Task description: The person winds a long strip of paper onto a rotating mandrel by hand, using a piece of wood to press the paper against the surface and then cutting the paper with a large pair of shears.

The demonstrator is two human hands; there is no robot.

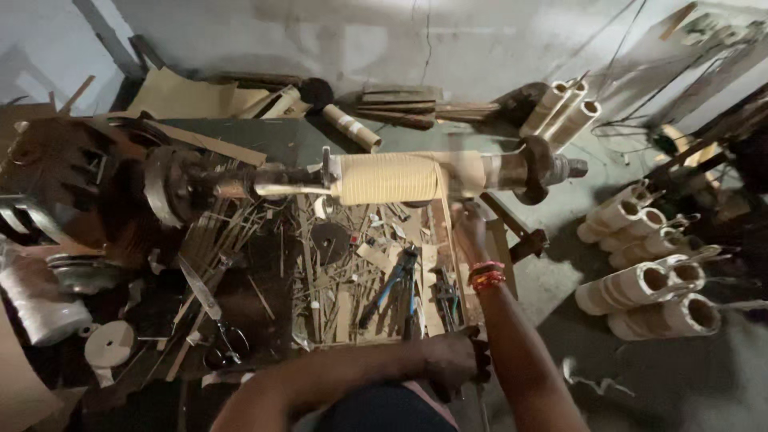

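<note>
At the far left a white thread cone [36,308] lies on the worktop [264,140], with scissors [228,340] and blue-handled pliers [392,284] among loose strips. The cream coil [388,178] sits on the horizontal spindle [280,188], above the clutter. The left hand [452,360], low by the worktop's near edge, has its fingers curled shut; what they grip I cannot tell. The right hand [470,232] reaches up under the coil's right end, touching a paper strip [444,240]; its fingers are hidden. Judging by this, fingers so near the spindle could get pinched, and slack could skew the strip.
</note>
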